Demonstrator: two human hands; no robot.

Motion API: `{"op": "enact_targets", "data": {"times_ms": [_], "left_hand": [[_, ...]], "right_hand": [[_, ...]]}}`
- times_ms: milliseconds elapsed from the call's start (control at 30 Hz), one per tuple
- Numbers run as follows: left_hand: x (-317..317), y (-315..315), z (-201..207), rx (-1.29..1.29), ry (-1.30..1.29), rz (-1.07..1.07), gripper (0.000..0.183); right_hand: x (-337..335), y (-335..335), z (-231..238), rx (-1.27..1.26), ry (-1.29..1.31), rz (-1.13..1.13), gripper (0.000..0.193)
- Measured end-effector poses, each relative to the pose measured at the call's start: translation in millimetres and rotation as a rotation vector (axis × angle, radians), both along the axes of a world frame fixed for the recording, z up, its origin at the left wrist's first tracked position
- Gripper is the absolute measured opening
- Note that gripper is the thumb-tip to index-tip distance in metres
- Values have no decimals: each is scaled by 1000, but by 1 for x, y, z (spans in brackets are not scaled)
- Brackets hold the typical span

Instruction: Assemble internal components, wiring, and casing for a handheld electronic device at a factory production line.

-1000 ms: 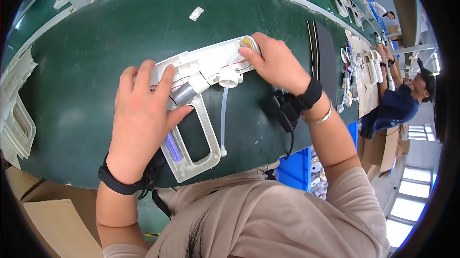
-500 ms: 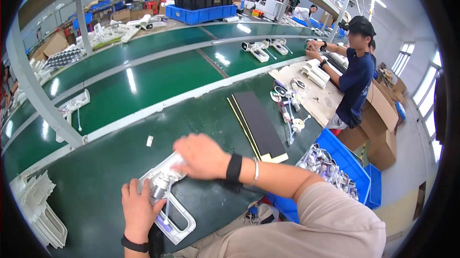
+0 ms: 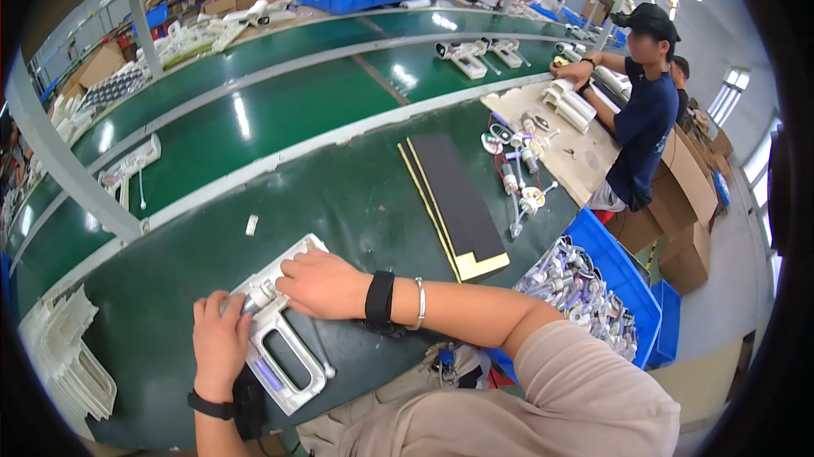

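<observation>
A white plastic housing half with a looped handle [image 3: 315, 386] lies open side up in front of me, the handle toward me. At its middle sits a silver cylindrical motor [image 3: 258, 297]. My left hand [image 3: 220, 334] grips the motor's left end, fingers curled around it. My right hand [image 3: 326, 284] is closed at the motor's right end; its fingers hide what they hold. From under the right hand a thin white rod [image 3: 320, 347] with a rounded tip hangs over the handle's right side. A purple strip [image 3: 269, 374] shows inside the handle.
Nested white shells [image 3: 72, 364] stand at the left. Black foam sheets [image 3: 454, 203] and loose motor assemblies [image 3: 521, 169] lie to the right, near a blue bin [image 3: 632, 287] of parts. A co-worker [image 3: 644, 109] stands beyond. A green conveyor [image 3: 280, 126] carries more housings.
The motor has turned and shifted left within the housing; its rod swung from inside the handle loop to the handle's right side. Both hands moved slightly left and nearer me.
</observation>
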State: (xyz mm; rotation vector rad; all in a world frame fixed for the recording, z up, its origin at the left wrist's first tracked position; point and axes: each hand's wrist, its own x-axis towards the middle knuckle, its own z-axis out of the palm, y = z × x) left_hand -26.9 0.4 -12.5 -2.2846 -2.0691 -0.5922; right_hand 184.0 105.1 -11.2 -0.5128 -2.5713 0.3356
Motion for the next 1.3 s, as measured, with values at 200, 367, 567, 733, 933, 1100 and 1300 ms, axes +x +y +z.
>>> {"op": "enact_targets", "data": {"times_ms": [200,367,567,733,933,1100,1300], "left_hand": [[-10,10,-9,44,7,-30,27],[-14,18,11,-45,-7,-77,26],[1,21,34,-106,72,-79,25],[42,42,24,58,58,-302,19],[45,69,-24,62,34,-306,21],[39,80,-17,-163,-104,-371,22],[32,84,-13,-167,-21,-401,20]], "right_hand": [[13,22,4,8,-235,101,10],[16,31,17,-67,-228,184,20],[20,46,15,-175,-131,228,23],[22,52,19,-259,-69,117,23],[23,46,16,-295,-12,73,18],[24,40,11,-176,-14,1,17],[14,27,-5,373,-103,96,9]]}}
